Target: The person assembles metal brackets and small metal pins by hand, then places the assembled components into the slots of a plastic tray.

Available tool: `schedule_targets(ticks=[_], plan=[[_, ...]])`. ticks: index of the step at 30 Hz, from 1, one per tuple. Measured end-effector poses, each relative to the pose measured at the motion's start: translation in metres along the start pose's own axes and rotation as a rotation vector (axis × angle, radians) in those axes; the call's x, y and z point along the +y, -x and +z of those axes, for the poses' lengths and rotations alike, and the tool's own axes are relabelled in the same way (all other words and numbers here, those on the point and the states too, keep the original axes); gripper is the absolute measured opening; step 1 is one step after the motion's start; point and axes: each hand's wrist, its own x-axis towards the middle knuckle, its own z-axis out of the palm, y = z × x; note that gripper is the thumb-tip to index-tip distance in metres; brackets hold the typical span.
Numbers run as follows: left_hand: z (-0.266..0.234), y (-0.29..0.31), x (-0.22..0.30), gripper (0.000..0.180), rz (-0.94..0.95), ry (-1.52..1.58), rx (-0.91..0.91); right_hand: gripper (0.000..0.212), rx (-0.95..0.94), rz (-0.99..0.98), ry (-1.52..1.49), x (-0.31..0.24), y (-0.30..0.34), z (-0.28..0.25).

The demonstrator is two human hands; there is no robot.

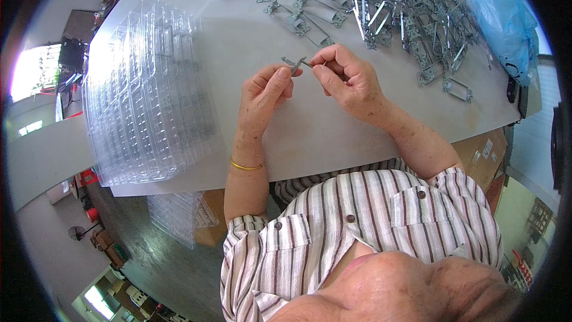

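Over the middle of the table, a small grey metal bracket is pinched in my left hand between thumb and fingers. My right hand is closed close beside it. Its thumb and forefinger grip a thin dark end that meets the bracket, and I cannot tell whether this is a part of the bracket or a separate piece. Beyond my hands, several similar metal brackets lie singly on the table, and a large heap of brackets is piled at the far right.
A tall stack of clear plastic trays covers the left of the white table. At the far right edge lies a blue plastic bag. One bracket sits near the right edge. Below the table are more clear trays and a cardboard box.
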Motion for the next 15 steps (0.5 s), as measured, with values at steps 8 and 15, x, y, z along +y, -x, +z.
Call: schedule_targets(ticks=[8, 15], plan=[[0.0007, -0.0004, -0.0022, 0.033, 0.019, -0.024, 0.019, 0.008, 0.009, 0.013, -0.028, 0.0031, 0.0010, 0.0002], [-0.0005, 0.0007, 0.0009, 0.033, -0.002, -0.033, 0.011, 0.008, 0.008, 0.013, -0.013, 0.0027, 0.0017, 0.0009]])
